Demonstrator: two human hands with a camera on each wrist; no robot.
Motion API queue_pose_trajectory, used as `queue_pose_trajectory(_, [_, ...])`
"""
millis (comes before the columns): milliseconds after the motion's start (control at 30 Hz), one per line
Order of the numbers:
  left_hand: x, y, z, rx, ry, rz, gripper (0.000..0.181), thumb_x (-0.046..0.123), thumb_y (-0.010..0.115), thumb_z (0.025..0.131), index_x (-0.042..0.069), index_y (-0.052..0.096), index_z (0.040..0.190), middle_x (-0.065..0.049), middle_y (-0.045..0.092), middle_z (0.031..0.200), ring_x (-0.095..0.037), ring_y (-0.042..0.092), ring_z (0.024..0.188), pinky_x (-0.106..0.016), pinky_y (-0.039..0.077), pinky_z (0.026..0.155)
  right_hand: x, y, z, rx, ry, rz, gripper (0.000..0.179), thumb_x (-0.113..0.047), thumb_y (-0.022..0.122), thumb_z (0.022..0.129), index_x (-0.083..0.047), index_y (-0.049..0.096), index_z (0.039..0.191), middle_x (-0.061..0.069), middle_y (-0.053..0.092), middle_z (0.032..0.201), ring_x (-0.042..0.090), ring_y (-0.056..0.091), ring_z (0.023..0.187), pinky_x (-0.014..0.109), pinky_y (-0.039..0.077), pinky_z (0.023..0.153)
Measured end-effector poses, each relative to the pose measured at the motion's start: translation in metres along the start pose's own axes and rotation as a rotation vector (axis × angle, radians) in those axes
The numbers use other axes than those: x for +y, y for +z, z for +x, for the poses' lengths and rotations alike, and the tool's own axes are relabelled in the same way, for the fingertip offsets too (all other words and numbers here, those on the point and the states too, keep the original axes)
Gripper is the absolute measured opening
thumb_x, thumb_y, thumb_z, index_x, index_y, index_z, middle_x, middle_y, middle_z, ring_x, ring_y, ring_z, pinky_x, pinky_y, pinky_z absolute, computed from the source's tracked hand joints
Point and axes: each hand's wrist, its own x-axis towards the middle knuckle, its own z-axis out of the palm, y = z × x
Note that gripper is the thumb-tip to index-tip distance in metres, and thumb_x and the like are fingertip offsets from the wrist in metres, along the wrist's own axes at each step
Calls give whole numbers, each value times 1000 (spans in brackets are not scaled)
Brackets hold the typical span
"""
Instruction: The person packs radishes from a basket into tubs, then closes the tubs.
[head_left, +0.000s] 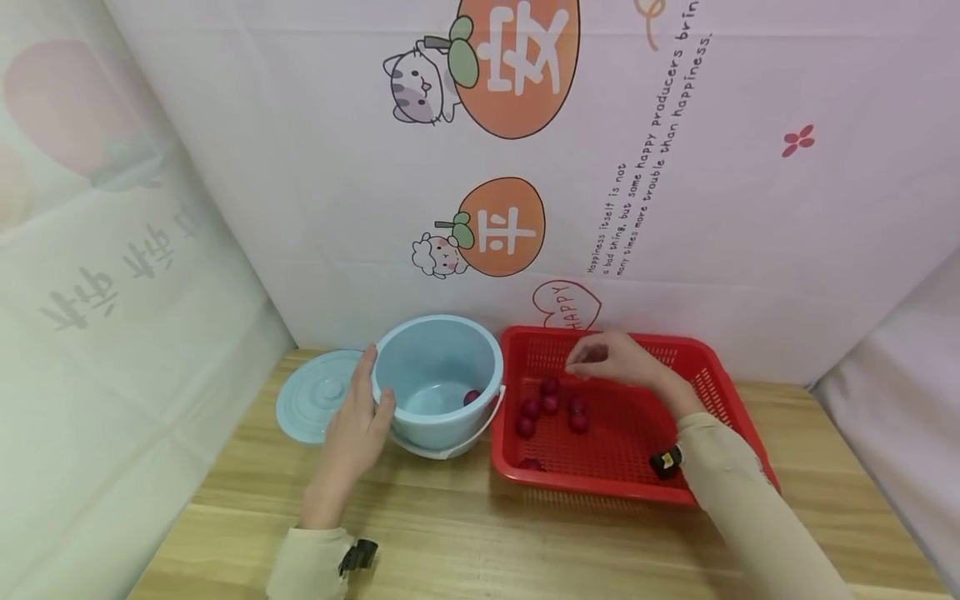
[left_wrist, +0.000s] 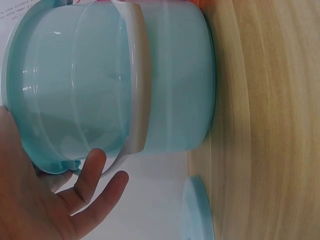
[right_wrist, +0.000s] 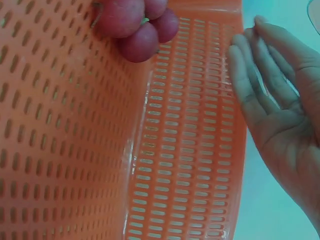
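A light blue bucket stands upright on the table, its pale handle hanging at the front. Inside it lies a round red item, seemingly a radish. My left hand touches the bucket's left side near the rim, its fingers spread and fairly straight in the left wrist view. Right of the bucket is a red slotted basket with several small radishes clustered in its left part. Over the basket's back half hovers my right hand, bent loosely, with fingertips close to the thumb and nothing visibly held.
The round blue lid lies on the wooden table left of the bucket, partly behind the left hand. A printed white cloth rises behind the bucket and basket. Bucket and basket stand side by side, nearly touching.
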Motion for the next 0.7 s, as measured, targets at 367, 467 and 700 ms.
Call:
queue_pose_trajectory(367, [-1,-1,-1,-24,-1,-2,69,36,42,112,20,11,171,-13,25,173,-51,60,125,-68,53,86,8,9,2,-145,17,-218,7,-10,80,94,-9,79,101,-4,77,95,12,72,88,31,60,79])
queue_pose_trajectory(467, [-2,-1,0,-29,3,-9,69,41,40,112,21,10,172,-12,24,174,-51,58,128,-69,53,88,9,12,2,-197,44,-239,13,-13,81,94,-6,78,104,-4,76,96,12,71,89,31,59,82])
queue_pose_trajectory(700, [-2,-2,0,-24,3,-11,69,44,38,113,21,10,172,-11,24,174,-50,57,130,-69,52,89,6,14,0,-311,126,-255,22,-17,83,92,-3,76,108,0,75,96,14,68,91,30,56,78])
